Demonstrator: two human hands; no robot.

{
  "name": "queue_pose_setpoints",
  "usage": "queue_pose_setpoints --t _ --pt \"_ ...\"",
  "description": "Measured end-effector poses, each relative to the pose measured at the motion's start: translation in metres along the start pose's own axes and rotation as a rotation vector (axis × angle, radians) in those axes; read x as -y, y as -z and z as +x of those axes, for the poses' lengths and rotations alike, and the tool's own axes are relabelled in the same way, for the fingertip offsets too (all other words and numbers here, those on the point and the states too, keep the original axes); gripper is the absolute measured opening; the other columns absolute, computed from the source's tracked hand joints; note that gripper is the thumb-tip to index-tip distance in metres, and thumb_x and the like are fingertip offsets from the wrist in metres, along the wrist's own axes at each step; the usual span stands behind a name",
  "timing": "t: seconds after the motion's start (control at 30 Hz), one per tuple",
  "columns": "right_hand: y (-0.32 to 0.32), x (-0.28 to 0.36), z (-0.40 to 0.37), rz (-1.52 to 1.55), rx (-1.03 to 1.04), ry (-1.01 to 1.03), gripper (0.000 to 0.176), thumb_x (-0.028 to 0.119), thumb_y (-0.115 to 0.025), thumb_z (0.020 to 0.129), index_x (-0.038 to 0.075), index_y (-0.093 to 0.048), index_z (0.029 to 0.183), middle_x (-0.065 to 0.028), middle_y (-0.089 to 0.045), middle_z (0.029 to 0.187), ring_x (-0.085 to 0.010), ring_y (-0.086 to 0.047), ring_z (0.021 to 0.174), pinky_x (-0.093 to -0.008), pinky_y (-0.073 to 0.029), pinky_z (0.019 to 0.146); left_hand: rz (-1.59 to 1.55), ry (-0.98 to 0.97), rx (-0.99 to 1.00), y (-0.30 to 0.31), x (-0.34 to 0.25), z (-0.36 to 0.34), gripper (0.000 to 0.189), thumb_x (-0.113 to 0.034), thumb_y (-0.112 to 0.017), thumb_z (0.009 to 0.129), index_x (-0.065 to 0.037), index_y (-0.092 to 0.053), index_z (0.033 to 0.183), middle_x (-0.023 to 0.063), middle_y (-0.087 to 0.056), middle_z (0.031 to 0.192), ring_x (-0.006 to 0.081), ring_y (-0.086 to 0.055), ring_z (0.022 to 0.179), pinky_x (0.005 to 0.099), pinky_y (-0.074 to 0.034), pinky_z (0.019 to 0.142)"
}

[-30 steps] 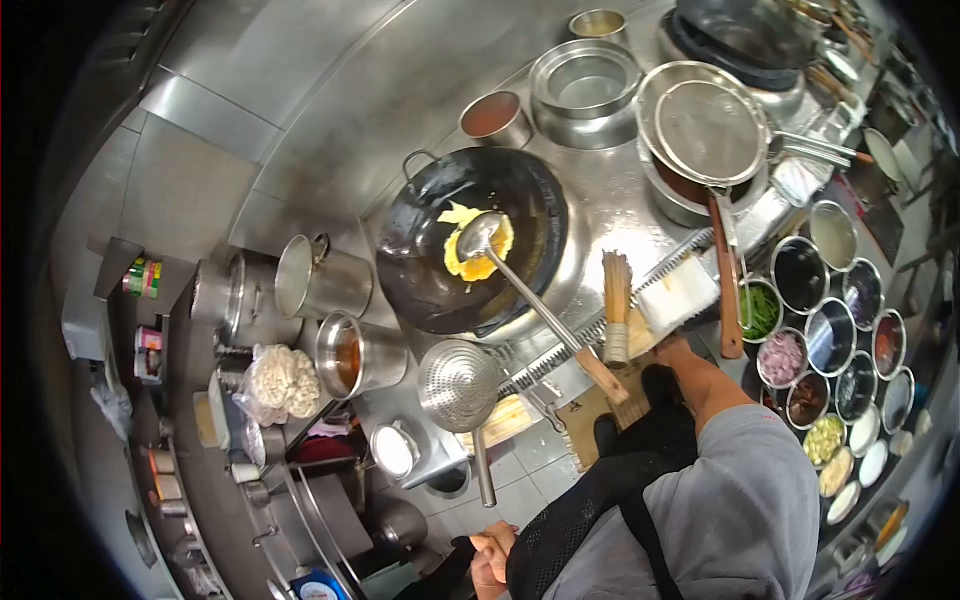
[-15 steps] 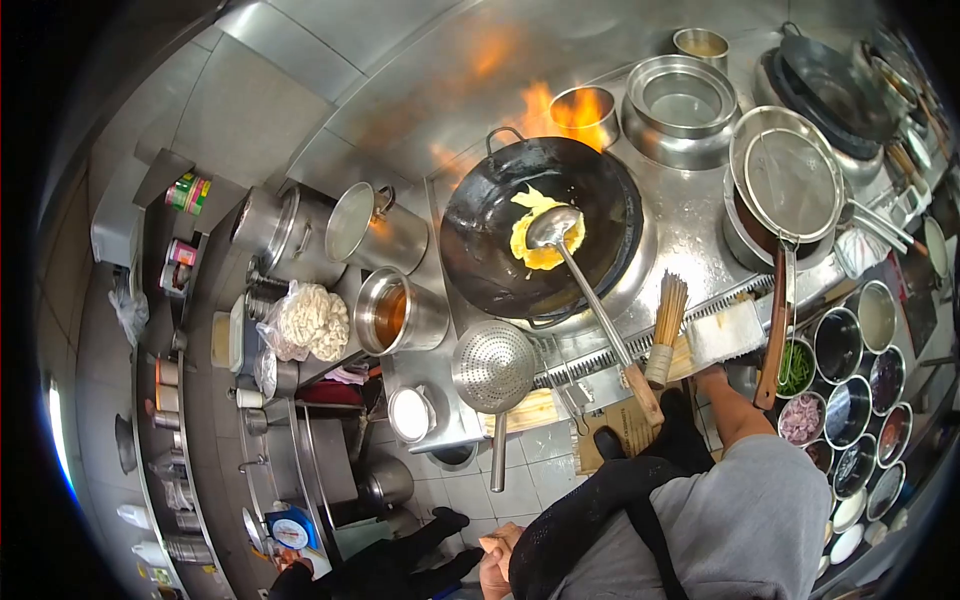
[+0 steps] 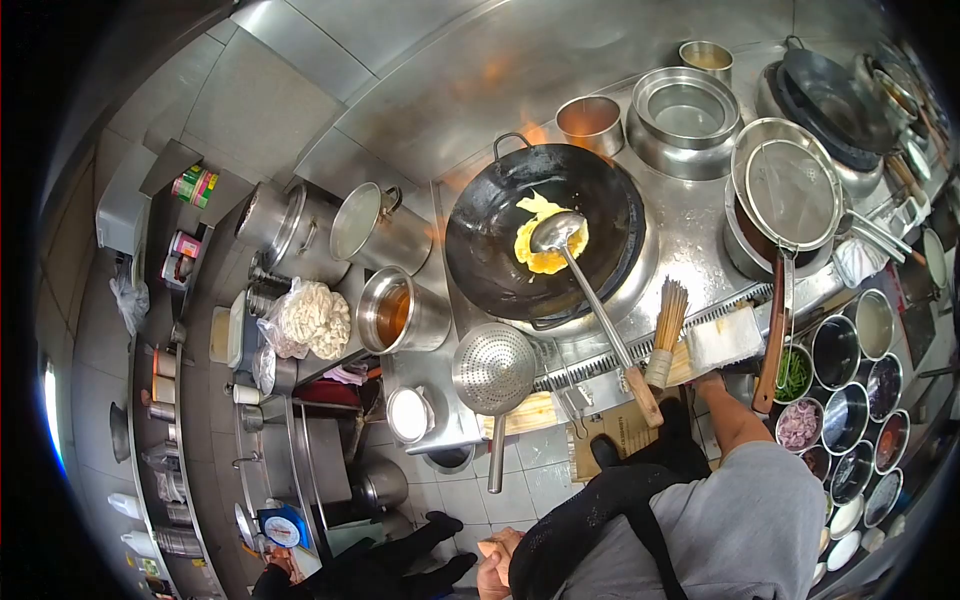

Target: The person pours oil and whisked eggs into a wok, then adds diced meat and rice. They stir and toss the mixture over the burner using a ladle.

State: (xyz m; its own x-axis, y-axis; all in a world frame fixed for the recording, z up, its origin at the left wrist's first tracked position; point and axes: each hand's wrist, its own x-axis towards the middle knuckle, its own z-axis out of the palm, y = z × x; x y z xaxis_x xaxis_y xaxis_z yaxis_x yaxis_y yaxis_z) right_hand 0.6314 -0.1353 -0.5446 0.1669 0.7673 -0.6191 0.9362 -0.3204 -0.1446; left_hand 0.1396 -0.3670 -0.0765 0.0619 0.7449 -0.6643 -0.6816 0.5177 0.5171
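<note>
My left hand [image 3: 497,565] is at the bottom of the view, close to my body, with its fingers curled closed. Whether it holds anything is hidden. My right hand [image 3: 709,384] reaches to the counter's front edge beside the bamboo brush [image 3: 667,325], and its fingers are out of sight under that edge. In the black wok [image 3: 490,230] lies yellow cooked egg [image 3: 541,262]. The bowl of a ladle [image 3: 600,300] rests on the egg, and its wooden handle leans over the front edge, untouched. A faint flame [image 3: 535,133] shows behind the wok.
A perforated skimmer [image 3: 494,368] and a pot of brown liquid [image 3: 395,312] stand left of the wok. Mesh strainers [image 3: 795,190] sit over a pot at right. Bowls of ingredients [image 3: 800,424] line the right side. Another person's hand [image 3: 283,562] is near a blue scale [image 3: 284,527].
The tall flames behind the wok have shrunk to a faint glow. The view has shifted slightly. Both my hands stay where they were, and the ladle still lies in the wok.
</note>
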Motion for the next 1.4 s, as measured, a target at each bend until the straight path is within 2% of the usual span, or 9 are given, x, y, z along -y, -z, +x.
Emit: queue_pose_setpoints --t 0.1,0.17,1.0,1.07,1.1,1.17,1.3,1.33,1.4 --pt "0.018 0.004 -0.011 0.007 0.072 -0.013 0.045 0.020 -0.047 0.093 0.007 -0.055 0.135 -0.0142 -0.051 0.142 -0.0274 -0.056 0.125 -0.0393 -0.046 0.103 0.025 -0.009 0.002 -0.005 0.000 -0.004 0.076 -0.032 -0.077 0.076 0.004 -0.042 0.133 0.0186 -0.057 0.126 0.0308 -0.059 0.113 0.0411 -0.048 0.098" --pt "0.026 0.007 -0.015 0.092 0.073 -0.012 0.045 0.020 -0.046 0.093 0.003 -0.055 0.135 -0.0157 -0.051 0.142 -0.0272 -0.056 0.125 -0.0401 -0.046 0.103 -0.158 0.081 -0.031 -0.014 -0.005 -0.005 0.081 -0.035 -0.079 0.072 0.004 -0.042 0.133 0.0197 -0.061 0.115 0.0308 -0.062 0.105 0.0402 -0.051 0.093" --pt "0.050 0.016 -0.042 0.022 0.171 -0.059 0.046 0.023 -0.046 0.093 0.000 -0.055 0.132 -0.0192 -0.055 0.137 -0.0317 -0.058 0.122 -0.0423 -0.046 0.103 -0.002 -0.002 -0.041 0.008 0.014 -0.022 0.067 -0.035 -0.075 0.074 0.004 -0.048 0.122 0.0162 -0.061 0.109 0.0283 -0.060 0.101 0.0372 -0.048 0.092" --pt "0.060 0.017 -0.079 -0.274 -0.054 0.118 0.046 0.023 -0.046 0.093 -0.003 -0.057 0.129 -0.0225 -0.056 0.133 -0.0383 -0.054 0.124 -0.0459 -0.046 0.101 0.027 0.006 -0.026 0.008 0.010 -0.016 0.066 -0.035 -0.074 0.074 0.004 -0.049 0.121 0.0159 -0.061 0.108 0.0281 -0.060 0.101 0.0370 -0.048 0.092" --pt "0.000 0.001 -0.055 0.009 -0.167 -0.008 0.040 0.020 -0.051 0.091 -0.003 -0.062 0.122 -0.0283 -0.060 0.123 -0.0400 -0.058 0.116 -0.0447 -0.044 0.102 0.050 0.010 -0.011 0.008 0.007 -0.012 0.065 -0.035 -0.074 0.074 0.004 -0.049 0.121 0.0158 -0.061 0.108 0.0280 -0.060 0.100 0.0369 -0.048 0.092" --pt "0.058 0.024 -0.144 0.123 -0.154 -0.004 0.042 0.031 -0.060 0.089 0.000 -0.061 0.118 -0.0264 -0.062 0.118 -0.0400 -0.058 0.116 -0.0476 -0.049 0.096 0.086 0.010 0.031 0.003 0.002 -0.004 0.064 -0.035 -0.074 0.074 0.004 -0.050 0.120 0.0155 -0.061 0.108 0.0278 -0.060 0.100 0.0366 -0.048 0.092" --pt "0.156 0.061 -0.245 0.292 0.158 0.538 0.040 0.035 -0.059 0.091 0.005 -0.065 0.117 -0.0202 -0.068 0.107 -0.0371 -0.064 0.103 -0.0450 -0.049 0.092 0.182 -0.089 0.244 -0.033 -0.005 0.015 0.062 -0.034 -0.073 0.075 0.004 -0.051 0.118 0.0149 -0.061 0.107 0.0274 -0.060 0.099 0.0362 -0.048 0.092" --pt "0.188 0.065 -0.269 0.316 0.125 0.702 0.036 0.032 -0.058 0.093 0.005 -0.065 0.116 -0.0181 -0.070 0.100 -0.0355 -0.067 0.097 -0.0431 -0.052 0.085 0.248 -0.172 0.355 -0.049 -0.007 0.018 0.062 -0.034 -0.073 0.075 0.004 -0.051 0.118 0.0148 -0.061 0.107 0.0273 -0.060 0.099 0.0361 -0.048 0.092" --pt "0.291 0.077 -0.335 0.518 -0.014 0.626 0.031 0.026 -0.057 0.095 0.004 -0.065 0.115 -0.0147 -0.072 0.091 -0.0331 -0.069 0.085 -0.0406 -0.054 0.076 0.256 -0.148 0.381 -0.058 -0.019 0.032 0.061 -0.034 -0.072 0.075 0.004 -0.052 0.117 0.0145 -0.061 0.106 0.0271 -0.059 0.099 0.0358 -0.047 0.091"
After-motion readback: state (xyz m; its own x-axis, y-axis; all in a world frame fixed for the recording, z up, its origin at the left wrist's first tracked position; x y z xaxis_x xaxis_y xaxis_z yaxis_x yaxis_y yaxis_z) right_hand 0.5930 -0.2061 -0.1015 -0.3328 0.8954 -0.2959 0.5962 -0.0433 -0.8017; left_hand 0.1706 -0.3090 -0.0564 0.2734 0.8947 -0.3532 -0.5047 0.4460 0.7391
